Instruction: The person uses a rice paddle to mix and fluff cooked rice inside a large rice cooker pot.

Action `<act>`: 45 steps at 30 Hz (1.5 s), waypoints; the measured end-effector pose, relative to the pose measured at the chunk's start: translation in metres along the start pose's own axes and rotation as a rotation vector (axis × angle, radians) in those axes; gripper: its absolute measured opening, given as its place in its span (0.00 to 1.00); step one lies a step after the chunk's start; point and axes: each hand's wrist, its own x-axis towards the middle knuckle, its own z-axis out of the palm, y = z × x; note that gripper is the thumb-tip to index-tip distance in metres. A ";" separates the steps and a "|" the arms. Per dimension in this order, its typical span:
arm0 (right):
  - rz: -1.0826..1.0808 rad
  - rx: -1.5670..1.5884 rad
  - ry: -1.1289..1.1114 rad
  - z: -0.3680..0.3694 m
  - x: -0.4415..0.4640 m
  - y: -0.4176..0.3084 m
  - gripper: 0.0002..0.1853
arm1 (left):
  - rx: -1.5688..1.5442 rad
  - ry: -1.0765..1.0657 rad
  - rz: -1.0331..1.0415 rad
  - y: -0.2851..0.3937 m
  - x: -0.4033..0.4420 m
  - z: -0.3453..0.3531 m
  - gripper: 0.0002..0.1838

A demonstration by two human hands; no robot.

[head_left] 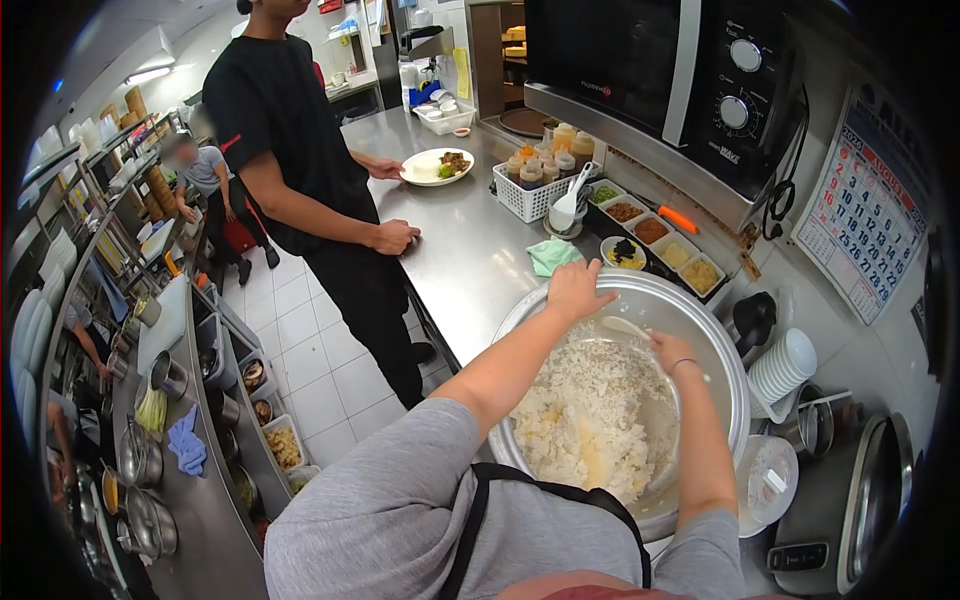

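A large round metal pot (737, 400) stands below me, holding a mound of white rice (590, 410) with some yellowish patches. My right hand (671, 350) is closed on the handle of a pale rice paddle (624, 327), whose blade lies over the rice near the pot's far side. My left hand (578, 292) is at the far left rim of the pot, thumb apart from the other fingers, with nothing seen in it. Just beyond that hand a light green cloth (554, 256) lies on the counter.
A person in black (300, 130) stands at the metal counter (450, 235), one hand at a plate of food (437, 167). Beyond the pot are a white basket of bottles (530, 200), a condiment tray (655, 235) and a microwave (610, 60). Stacked white bowls (783, 365) stand right.
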 end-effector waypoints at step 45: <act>0.233 -0.318 -0.072 0.003 -0.010 0.029 0.20 | -0.041 -0.016 0.032 -0.010 0.006 0.013 0.26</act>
